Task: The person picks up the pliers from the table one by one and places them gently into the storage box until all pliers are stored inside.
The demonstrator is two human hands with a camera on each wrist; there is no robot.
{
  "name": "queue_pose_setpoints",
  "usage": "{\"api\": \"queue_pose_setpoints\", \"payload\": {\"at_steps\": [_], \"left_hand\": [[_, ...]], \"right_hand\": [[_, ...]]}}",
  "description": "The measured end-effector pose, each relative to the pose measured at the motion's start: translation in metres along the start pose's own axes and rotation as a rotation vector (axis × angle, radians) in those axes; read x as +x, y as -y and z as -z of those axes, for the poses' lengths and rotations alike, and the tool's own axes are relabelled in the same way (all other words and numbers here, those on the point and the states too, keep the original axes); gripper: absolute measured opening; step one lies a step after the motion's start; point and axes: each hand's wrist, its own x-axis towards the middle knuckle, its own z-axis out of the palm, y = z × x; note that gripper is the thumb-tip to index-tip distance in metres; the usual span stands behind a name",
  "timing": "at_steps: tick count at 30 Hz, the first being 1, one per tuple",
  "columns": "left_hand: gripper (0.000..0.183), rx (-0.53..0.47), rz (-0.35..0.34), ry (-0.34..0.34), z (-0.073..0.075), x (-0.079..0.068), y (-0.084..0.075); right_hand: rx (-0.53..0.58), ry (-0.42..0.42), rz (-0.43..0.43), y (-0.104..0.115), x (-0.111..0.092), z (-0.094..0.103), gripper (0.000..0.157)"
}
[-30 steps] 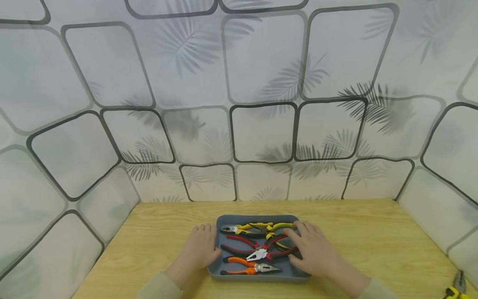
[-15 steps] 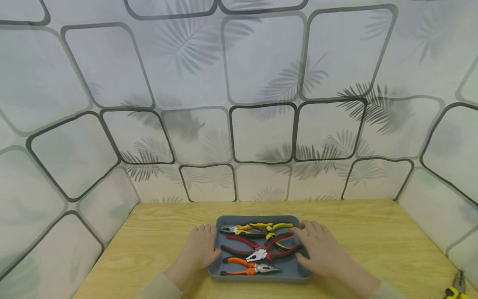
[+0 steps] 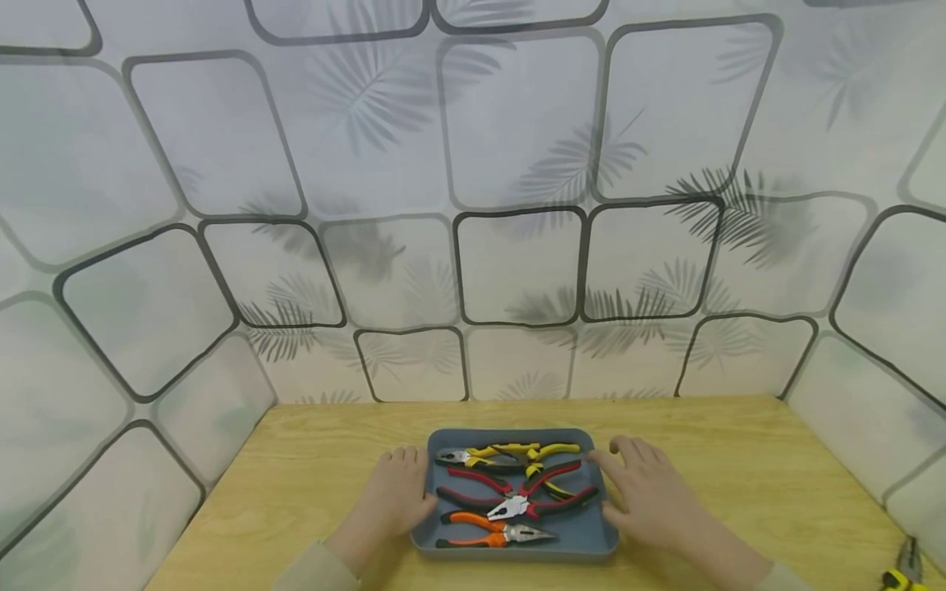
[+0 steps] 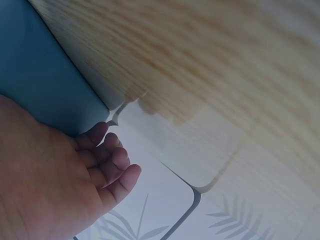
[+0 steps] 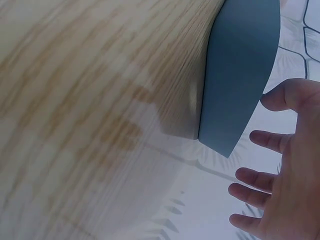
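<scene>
A blue-grey tray (image 3: 517, 555) holds several pliers. Yellow-and-black pliers (image 3: 484, 453) lie at its back, overlapping a second yellow-handled pair (image 3: 556, 449). Red-and-black pliers (image 3: 510, 507) spread their handles across the middle. Orange-handled long-nose pliers (image 3: 502, 535) lie in front. My left hand (image 3: 395, 491) rests against the tray's left side, thumb at the rim; its fingers (image 4: 115, 177) are loosely bent along the outer wall. At the right side is my right hand (image 3: 646, 492), fingers spread and holding nothing. Its thumb is at the rim in the right wrist view.
The tray stands on a wooden table (image 3: 310, 460). Another yellow-and-black pair of pliers (image 3: 905, 566) lies at the far right front, cut off by the frame. A patterned cloth wall (image 3: 517, 271) rises behind and along both sides.
My right hand has moved right, out from over the pliers to the tray's right edge, uncovering the red and yellow handles. My left hand has stayed put.
</scene>
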Motion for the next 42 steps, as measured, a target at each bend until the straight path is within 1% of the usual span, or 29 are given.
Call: {"api": "queue_pose_setpoints", "payload": {"at_steps": [6,13,20,23,28,36,42], "left_hand": [[0.052,-0.005,0.000,-0.002,-0.002,0.000,0.001],[0.053,-0.006,-0.002,-0.007,-0.004,-0.001,0.002],[0.052,-0.030,0.009,0.003,-0.001,-0.002,0.000],[0.054,-0.034,0.010,0.005,-0.001,-0.002,0.000],[0.053,-0.021,0.007,0.000,-0.003,-0.001,0.001],[0.051,-0.020,0.002,-0.004,-0.002,-0.001,0.002],[0.050,-0.012,-0.002,-0.008,-0.002,-0.001,0.001]], "right_hand": [[-0.018,-0.028,-0.008,-0.006,-0.005,0.001,0.057],[-0.012,0.008,-0.040,-0.013,-0.011,0.006,0.058],[-0.009,-0.001,-0.071,-0.021,-0.016,0.007,0.061],[-0.005,0.003,-0.081,-0.024,-0.018,0.009,0.060],[0.008,0.015,-0.095,-0.028,-0.022,0.012,0.059],[-0.024,-0.007,-0.090,-0.040,-0.027,0.012,0.061],[-0.017,-0.010,-0.113,-0.046,-0.033,0.015,0.062]]}}
